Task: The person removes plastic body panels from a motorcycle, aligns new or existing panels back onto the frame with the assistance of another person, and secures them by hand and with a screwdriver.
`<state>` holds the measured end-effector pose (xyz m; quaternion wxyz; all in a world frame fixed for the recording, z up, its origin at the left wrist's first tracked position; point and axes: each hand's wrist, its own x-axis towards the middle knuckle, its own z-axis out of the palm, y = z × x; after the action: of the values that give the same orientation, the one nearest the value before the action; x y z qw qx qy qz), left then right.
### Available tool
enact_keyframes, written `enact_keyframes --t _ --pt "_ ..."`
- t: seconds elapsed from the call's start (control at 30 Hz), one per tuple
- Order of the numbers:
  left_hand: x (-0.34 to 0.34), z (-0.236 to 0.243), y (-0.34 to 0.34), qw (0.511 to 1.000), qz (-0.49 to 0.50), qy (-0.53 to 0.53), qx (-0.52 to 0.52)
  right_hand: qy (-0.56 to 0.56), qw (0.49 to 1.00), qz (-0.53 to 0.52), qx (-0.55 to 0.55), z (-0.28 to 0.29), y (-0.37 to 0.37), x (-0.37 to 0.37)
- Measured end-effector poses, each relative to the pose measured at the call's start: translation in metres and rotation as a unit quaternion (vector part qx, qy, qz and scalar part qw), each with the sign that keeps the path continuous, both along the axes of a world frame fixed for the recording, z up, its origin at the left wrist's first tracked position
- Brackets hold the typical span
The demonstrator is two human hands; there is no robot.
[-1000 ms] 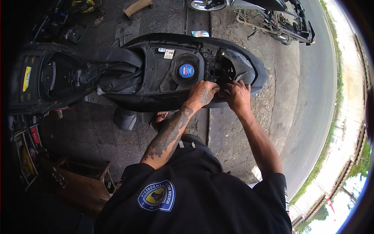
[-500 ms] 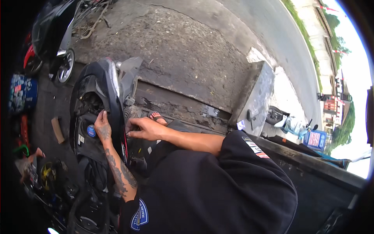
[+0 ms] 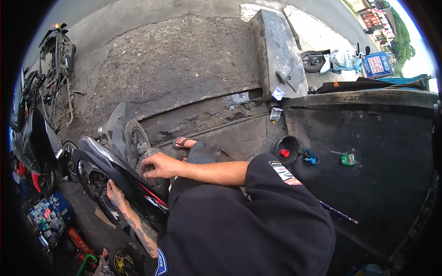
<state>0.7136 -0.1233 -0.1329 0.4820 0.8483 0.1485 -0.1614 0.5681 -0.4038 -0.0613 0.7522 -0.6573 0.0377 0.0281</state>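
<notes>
Far left there's a stripped motorbike frame lying on the concrete, and a tray of small parts down by the floor, close enough to get kicked if anyone shuffles around. Next over, the left hand is on the black scooter body panel, low side, fingers curled around its edge as far as I can see. The right hand sits on top of the same panel, fingers bent and pressing down on it, just beside the rear tyre.

My worry: that panel is thin plastic and it's being worked from two sides at once. Pull unevenly and a clip tab could snap, or the edge slips and knuckles go into the tyre. The sandalled foot is right under the work too, so anything dropped lands on toes.

Further right, a black funnel with a red cap sits on the dark floor; easy to knock over when standing up.
</notes>
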Motion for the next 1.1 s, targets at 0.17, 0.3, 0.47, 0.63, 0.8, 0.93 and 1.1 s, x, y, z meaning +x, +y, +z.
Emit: enact_keyframes --t 0.17,0.3,0.47,0.63,0.8,0.93,1.1 --pt "-0.005 0.019 -0.013 0.999 0.009 0.006 -0.033 0.026 1.0 0.018 -0.003 0.001 0.003 -0.005" --pt "-0.007 0.02 -0.013 0.998 -0.012 0.005 -0.058 -0.014 0.999 -0.025 -0.032 -0.009 0.006 -0.002" --pt "-0.011 0.018 -0.011 0.999 -0.005 0.008 -0.054 0.005 0.999 0.007 -0.036 -0.001 -0.001 0.0" --pt "-0.013 0.017 -0.012 0.999 -0.007 0.01 -0.05 0.022 0.999 -0.011 -0.033 0.001 -0.007 0.003" --pt "-0.009 0.015 -0.014 0.999 -0.007 0.012 -0.046 0.054 0.998 0.016 -0.03 -0.002 -0.013 0.008" --pt "-0.011 0.016 -0.013 0.999 0.005 0.012 -0.039 0.068 0.996 0.043 -0.031 -0.004 -0.018 0.014" --pt "-0.011 0.01 -0.019 0.999 0.016 0.016 -0.034 0.021 0.996 0.046 -0.075 -0.018 -0.02 0.022"
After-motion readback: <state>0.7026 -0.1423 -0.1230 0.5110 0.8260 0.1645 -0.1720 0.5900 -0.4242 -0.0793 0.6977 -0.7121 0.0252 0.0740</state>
